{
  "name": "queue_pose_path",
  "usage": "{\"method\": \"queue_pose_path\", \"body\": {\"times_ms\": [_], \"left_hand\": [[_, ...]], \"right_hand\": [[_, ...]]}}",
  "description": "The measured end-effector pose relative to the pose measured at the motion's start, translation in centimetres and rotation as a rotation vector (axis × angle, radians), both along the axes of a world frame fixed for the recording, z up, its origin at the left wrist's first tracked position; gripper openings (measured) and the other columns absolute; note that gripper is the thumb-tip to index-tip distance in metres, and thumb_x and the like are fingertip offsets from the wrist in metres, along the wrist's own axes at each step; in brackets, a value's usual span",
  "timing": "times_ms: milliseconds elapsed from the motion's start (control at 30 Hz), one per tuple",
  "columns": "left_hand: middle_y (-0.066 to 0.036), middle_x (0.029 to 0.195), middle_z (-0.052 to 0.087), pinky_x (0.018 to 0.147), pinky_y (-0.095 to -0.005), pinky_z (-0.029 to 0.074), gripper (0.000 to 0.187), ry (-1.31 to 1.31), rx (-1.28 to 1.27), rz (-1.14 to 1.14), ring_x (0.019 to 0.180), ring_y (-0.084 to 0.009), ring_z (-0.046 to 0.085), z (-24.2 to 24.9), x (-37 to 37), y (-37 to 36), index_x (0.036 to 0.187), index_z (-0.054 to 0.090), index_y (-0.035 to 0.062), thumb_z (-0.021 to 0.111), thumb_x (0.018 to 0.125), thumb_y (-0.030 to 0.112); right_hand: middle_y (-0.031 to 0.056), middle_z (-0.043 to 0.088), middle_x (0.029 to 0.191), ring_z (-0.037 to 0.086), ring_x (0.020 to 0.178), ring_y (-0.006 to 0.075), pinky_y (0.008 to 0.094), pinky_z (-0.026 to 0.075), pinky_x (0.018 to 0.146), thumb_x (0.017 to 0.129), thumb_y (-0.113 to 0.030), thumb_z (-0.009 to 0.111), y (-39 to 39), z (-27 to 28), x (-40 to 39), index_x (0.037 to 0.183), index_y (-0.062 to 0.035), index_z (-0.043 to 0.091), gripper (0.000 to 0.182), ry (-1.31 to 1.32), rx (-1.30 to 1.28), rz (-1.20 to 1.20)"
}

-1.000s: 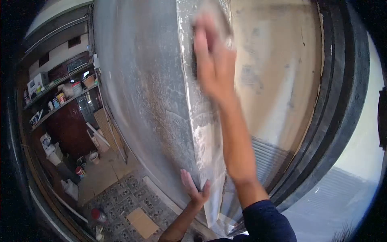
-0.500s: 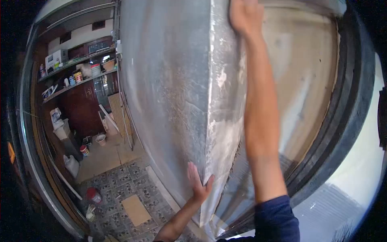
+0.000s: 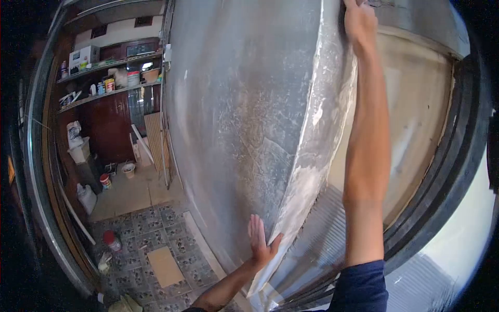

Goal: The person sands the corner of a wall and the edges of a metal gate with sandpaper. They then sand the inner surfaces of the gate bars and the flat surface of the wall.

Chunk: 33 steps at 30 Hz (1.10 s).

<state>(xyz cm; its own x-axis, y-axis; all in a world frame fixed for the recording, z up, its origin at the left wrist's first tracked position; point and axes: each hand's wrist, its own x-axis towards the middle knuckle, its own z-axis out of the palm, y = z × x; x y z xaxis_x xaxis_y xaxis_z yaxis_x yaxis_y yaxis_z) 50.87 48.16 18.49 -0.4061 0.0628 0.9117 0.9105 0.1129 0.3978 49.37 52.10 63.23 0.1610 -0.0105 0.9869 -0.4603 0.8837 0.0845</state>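
Observation:
A tall grey plastered wall with a pale vertical corner edge fills the middle of the view. Low on it, my left hand lies flat against the surface beside the corner, fingers stretched upward and thumb apart. My right arm reaches up along the narrow side face, and my right hand is at the top of the view near that face. Its fingers are bent and partly cut off by the frame edge; whatever they hold is too hidden to make out.
Shelves with pots and bottles stand at the left. On the tiled floor are a cardboard piece and a red-lidded container. A dark frame surrounds the beige panel at the right.
The view has shifted, so the wall corner and my right arm appear further right. My left hand still rests on the lower wall; my right hand remains high.

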Motion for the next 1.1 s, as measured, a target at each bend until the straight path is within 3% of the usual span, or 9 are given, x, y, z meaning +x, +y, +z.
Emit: {"method": "queue_pose_path", "body": {"times_ms": [67, 200, 367, 467, 667, 867, 1000, 1033, 1100], "left_hand": [[-0.037, 0.14, 0.034, 0.107, -0.0609, 0.023, 0.079, 0.008, 0.001, -0.047, 0.133, -0.0522, 0.03, 0.3, 0.0, 0.0, 0.137, 0.03, -0.013, 0.071, 0.083, 0.026], [-0.036, 0.141, 0.033, 0.107, -0.0611, 0.023, 0.078, 0.016, 0.023, -0.079, 0.133, -0.0521, 0.029, 0.6, 0.1, 0.1, 0.137, 0.03, -0.0129, 0.071, 0.083, 0.026], [-0.035, 0.143, 0.029, 0.108, -0.0609, 0.021, 0.08, -0.01, -0.01, -0.069, 0.135, -0.0519, 0.025, 0.4, 0.4, 0.3, 0.139, 0.027, -0.0127, 0.069, 0.084, 0.028], [-0.035, 0.143, 0.029, 0.108, -0.0605, 0.021, 0.08, 0.005, -0.008, -0.072, 0.135, -0.0522, 0.025, 0.4, 0.3, 0.3, 0.139, 0.026, -0.0126, 0.069, 0.085, 0.028], [-0.035, 0.143, 0.029, 0.109, -0.0603, 0.02, 0.081, 0.009, -0.02, -0.06, 0.135, -0.0523, 0.025, 0.7, 0.5, 0.1, 0.139, 0.025, -0.0121, 0.068, 0.085, 0.031], [-0.036, 0.143, 0.029, 0.108, -0.0613, 0.02, 0.081, 0.031, 0.007, -0.074, 0.134, -0.0539, 0.025, -0.3, -0.1, 0.9, 0.139, 0.025, -0.0119, 0.066, 0.086, 0.032], [-0.037, 0.142, 0.029, 0.108, -0.0622, 0.02, 0.08, 0.016, 0.006, -0.08, 0.133, -0.055, 0.026, -0.2, 0.2, 0.8, 0.139, 0.026, -0.0121, 0.067, 0.085, 0.031], [-0.037, 0.141, 0.03, 0.108, -0.0623, 0.02, 0.08, 0.023, 0.006, -0.075, 0.132, -0.0551, 0.027, -0.1, 0.2, 0.8, 0.138, 0.026, -0.0123, 0.068, 0.085, 0.031], [-0.037, 0.141, 0.031, 0.107, -0.0624, 0.02, 0.08, 0.032, 0.015, -0.069, 0.132, -0.0552, 0.027, 0.0, 0.2, 0.7, 0.138, 0.027, -0.0124, 0.068, 0.084, 0.031]], "right_hand": [[0.0276, 0.061, 0.111, 0.059, 0.111, 0.0347, 0.0393, 0.043, 0.095, 0.096, -0.018, 0.048, -3.9, -2.7, -1.1, 0.119, 0.0027, 0.059, 0.032, -0.027, 0.067, 0.043], [0.0224, 0.062, 0.118, 0.057, 0.113, 0.038, 0.0391, 0.042, 0.097, 0.096, -0.033, 0.045, 10.0, 1.8, 1.1, 0.124, -0.0028, 0.057, 0.043, 0.195, 0.007, -0.112], [0.0313, 0.058, 0.115, 0.049, 0.116, 0.0462, 0.044, 0.039, 0.097, 0.097, -0.048, 0.034, 8.4, 7.4, 3.9, 0.118, 0.0019, 0.058, 0.06, -0.151, -0.326, -0.483], [0.0264, 0.06, 0.116, 0.054, 0.116, 0.0392, 0.0384, 0.039, 0.1, 0.097, -0.021, 0.045, 2.5, 4.4, 4.6, 0.118, 0.0036, 0.058, 0.035, 0.085, -0.051, -0.117], [0.0286, 0.063, 0.104, 0.058, 0.104, 0.045, 0.0457, 0.043, 0.092, 0.097, -0.034, 0.038, 7.8, 4.1, 2.6, 0.121, -0.0014, 0.057, 0.045, 0.224, -0.002, -0.293], [0.025, 0.064, 0.111, 0.057, 0.109, 0.0405, 0.0405, 0.041, 0.094, 0.096, -0.047, 0.039, 9.6, 11.2, 4.2, 0.121, -0.0006, 0.058, 0.056, -0.125, -0.24, -0.368], [0.0259, 0.059, 0.117, 0.055, 0.115, 0.037, 0.0403, 0.039, 0.1, 0.098, -0.025, 0.041, 6.4, 5.7, 4.3, 0.118, 0.0027, 0.058, 0.037, 0.303, 0.019, -0.213], [0.0288, 0.062, 0.112, 0.056, 0.111, 0.0421, 0.0402, 0.04, 0.096, 0.096, -0.048, 0.039, 7.1, 10.3, 3.7, 0.12, 0.0079, 0.056, 0.063, 0.013, -0.258, -0.461], [0.0273, 0.063, 0.107, 0.062, 0.1, 0.0386, 0.0418, 0.044, 0.091, 0.097, -0.031, 0.043, 6.9, 6.4, 2.8, 0.115, 0.0025, 0.061, 0.042, 0.219, 0.047, -0.219]]}}
